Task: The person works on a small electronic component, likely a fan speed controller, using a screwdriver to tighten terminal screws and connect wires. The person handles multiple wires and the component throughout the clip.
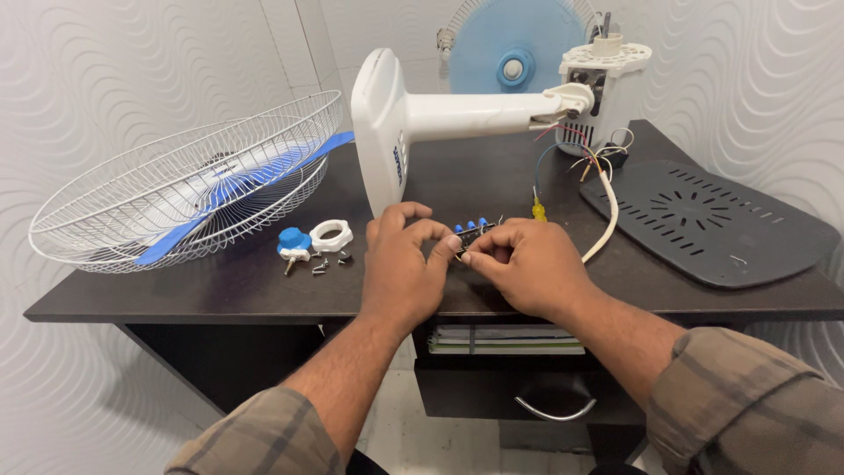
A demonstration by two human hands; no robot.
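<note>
Both hands, left hand (400, 264) and right hand (527, 264), grip clamped on a small blue-buttoned switch block (472, 232) above the dark table (264, 286)

Both hands meet over the dark worktop (264, 295): left hand (400, 268) and right hand (527, 264) pinch a small black switch block (470, 236) with blue buttons between their fingertips. Behind them lies a white fan stand (457, 114) on its side, coloured wires (576, 149) trailing from its motor housing (602, 84). A wire guard (132, 202) holding a blue blade (233, 189) sits far left, with a blue knob (294, 241) and white ring nut (331, 234) near the left hand. A dark vented cover (712, 220) lies right.
</note>
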